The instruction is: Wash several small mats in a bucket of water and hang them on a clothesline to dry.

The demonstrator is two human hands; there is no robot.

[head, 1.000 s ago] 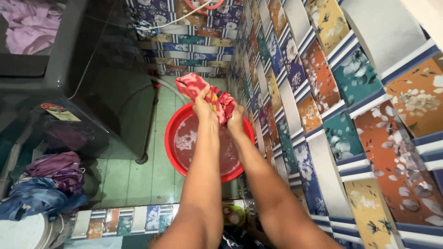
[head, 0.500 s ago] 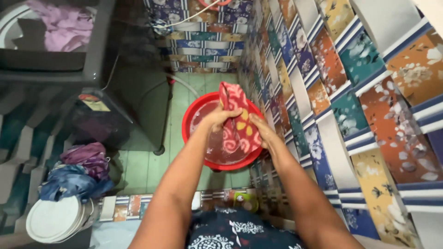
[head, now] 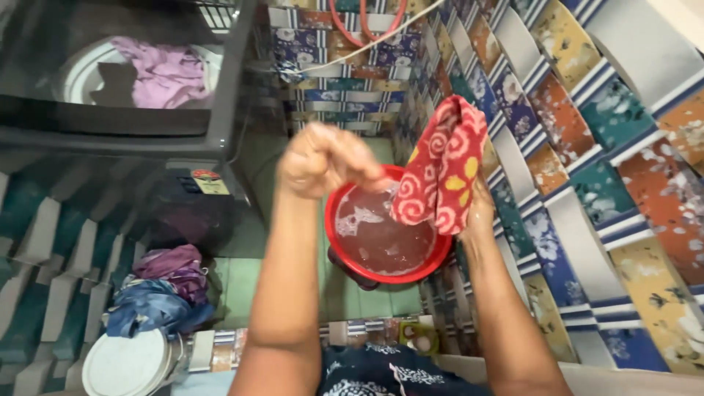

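Red floral cloth (head: 442,165) hangs wet above the red basin (head: 345,253) of soapy water, gripped by the right hand (head: 480,213) beneath; the left hand (head: 323,158), blurred, seems closed on one edge. Better kept over the basin so drips land inside.

One red patterned cloth (head: 442,165), held up by two hands, left (head: 323,158) and right (head: 478,213); one red basin (head: 367,268) of soapy water on the green floor; one dark washing machine (head: 125,125); one heap of purple and blue clothes (head: 161,293); one white lid (head: 126,364)
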